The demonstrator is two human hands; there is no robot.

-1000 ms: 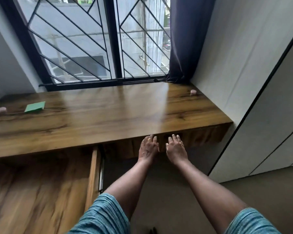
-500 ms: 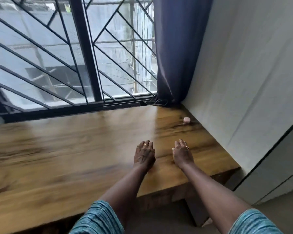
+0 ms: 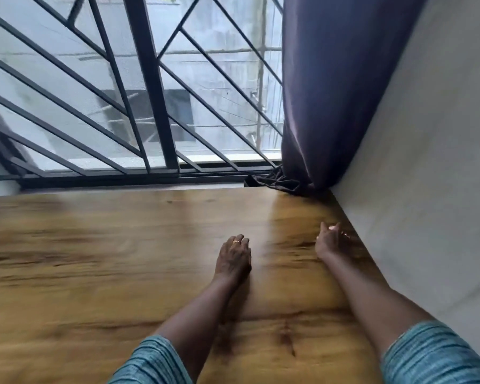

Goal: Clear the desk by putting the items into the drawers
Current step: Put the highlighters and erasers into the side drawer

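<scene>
My right hand [image 3: 331, 241] is far out on the wooden desk [image 3: 122, 259], close to the right wall. Its fingers curl over the spot where a small pink object lay. A pale speck shows at the fingertips, and the blur hides whether it is held. My left hand [image 3: 233, 259] rests palm down on the desk top at the middle and holds nothing. No drawer is in view, and neither is the green item from the desk's left end.
A barred window [image 3: 150, 106] runs along the desk's far edge. A dark purple curtain [image 3: 324, 92] hangs in the back right corner with its hem bunched on the desk. A pale wall [image 3: 427, 162] bounds the right side.
The view has moved forward and right, from the drawer fronts up over the desk top. Both hands rose onto the desk. My right hand reached out to the small pink object by the wall.
</scene>
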